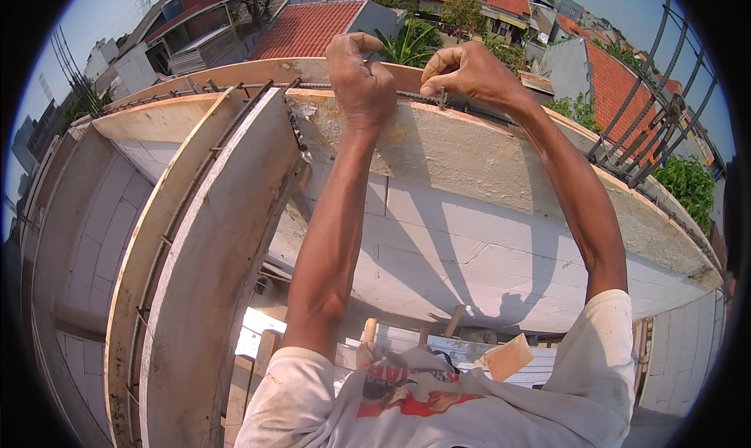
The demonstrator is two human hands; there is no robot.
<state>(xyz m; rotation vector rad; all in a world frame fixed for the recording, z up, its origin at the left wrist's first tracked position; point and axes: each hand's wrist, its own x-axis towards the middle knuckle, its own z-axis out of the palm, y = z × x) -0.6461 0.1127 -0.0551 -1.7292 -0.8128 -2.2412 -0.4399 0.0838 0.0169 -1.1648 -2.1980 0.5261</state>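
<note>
My left hand (361, 84) is closed in a fist above the top edge of a weathered formwork board (469, 154). What it holds, if anything, is hidden. To its right, my right hand (469, 76) is bent down over the same edge, thumb and fingers drawn together; what lies between them is too small to make out. Just below those fingers a short metal piece (443, 101) sticks up at the board's edge. Ribbed reinforcing bar (313, 85) runs in the gap between this board and a far board (293, 68), passing behind both hands.
On the left, two more boards form a narrow channel (166, 241) with a bar inside. A cage of upright bars (665, 107) rises at the right. Pale block wall (438, 229) stands below the formwork. A loose wood piece (508, 358) lies lower down. Tiled roofs (305, 29) lie beyond.
</note>
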